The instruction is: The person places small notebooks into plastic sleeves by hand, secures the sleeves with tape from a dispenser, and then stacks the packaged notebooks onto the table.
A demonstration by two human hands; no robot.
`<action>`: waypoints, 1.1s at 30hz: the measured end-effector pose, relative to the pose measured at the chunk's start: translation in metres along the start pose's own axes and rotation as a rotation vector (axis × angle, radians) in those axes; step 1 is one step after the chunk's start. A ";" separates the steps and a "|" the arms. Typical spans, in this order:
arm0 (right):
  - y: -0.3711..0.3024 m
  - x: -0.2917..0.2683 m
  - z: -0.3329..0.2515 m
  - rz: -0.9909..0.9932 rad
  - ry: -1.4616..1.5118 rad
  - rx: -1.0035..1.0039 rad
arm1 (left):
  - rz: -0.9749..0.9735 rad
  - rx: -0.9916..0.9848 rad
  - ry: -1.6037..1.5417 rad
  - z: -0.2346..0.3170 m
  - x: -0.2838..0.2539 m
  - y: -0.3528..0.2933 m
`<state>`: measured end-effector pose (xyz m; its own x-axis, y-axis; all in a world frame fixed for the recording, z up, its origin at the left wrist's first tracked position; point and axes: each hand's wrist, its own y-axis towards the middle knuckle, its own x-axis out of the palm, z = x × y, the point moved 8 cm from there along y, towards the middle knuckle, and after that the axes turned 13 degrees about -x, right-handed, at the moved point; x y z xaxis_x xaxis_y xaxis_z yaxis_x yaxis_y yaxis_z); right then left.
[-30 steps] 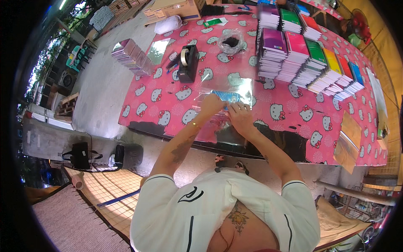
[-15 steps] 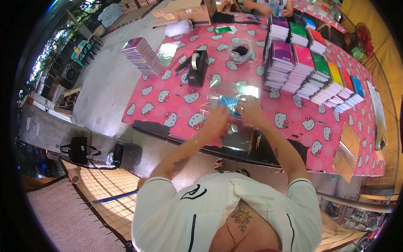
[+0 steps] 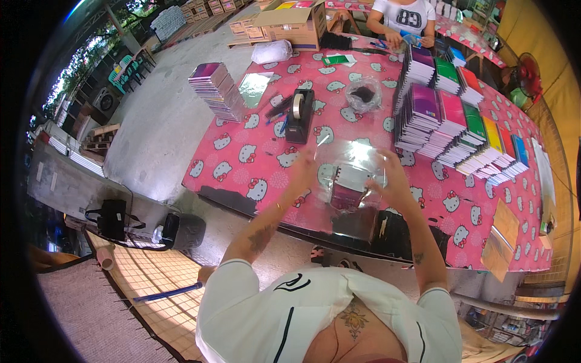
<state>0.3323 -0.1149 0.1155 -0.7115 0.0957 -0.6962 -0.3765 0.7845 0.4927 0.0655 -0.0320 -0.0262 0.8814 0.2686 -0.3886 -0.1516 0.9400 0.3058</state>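
Right at the table's (image 3: 227, 172) near edge, dark bare patches (image 3: 411, 233) show through the pink cloth, and a board (image 3: 501, 233) pokes out over that edge close to the near right corner. Just in from the middle of the near edge lies the notebook (image 3: 348, 196), dark purple and white, under shiny clear plastic (image 3: 327, 158). Here's the left hand (image 3: 304, 172) at the plastic's left side, fingers bent and blurred; whether they pinch it, I can't tell. Across at the right side, the right hand (image 3: 393, 181) is half open, fingers curled at the notebook and plastic, grip unclear.

Just beyond the left hand stands the tape dispenser (image 3: 299, 116), blocking the way straight ahead, with pens (image 3: 277, 113) beside it. Out at the left edge, a leaning stack (image 3: 216, 91) of notebooks, a glossy sheet (image 3: 255, 89) next to it. Over to the right, tall coloured piles (image 3: 445, 121) wall off the ground beyond the right hand, reaching toward the right edge. Farther in, a ring of film (image 3: 364, 95); toward the far edge, a green card (image 3: 336, 60) and a white bundle (image 3: 272, 52). Past that edge, a carton (image 3: 293, 27) and a co-worker (image 3: 407, 21) holding something blue.
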 end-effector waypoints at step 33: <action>0.033 0.032 -0.094 -0.200 -0.393 0.070 | -0.988 0.392 -0.124 0.144 0.008 0.040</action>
<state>0.2412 -0.1432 0.1583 -0.3442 0.1528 -0.9264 -0.4333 0.8494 0.3011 0.1310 -0.0225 0.1076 0.5774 -0.6187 -0.5328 0.7893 0.5899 0.1704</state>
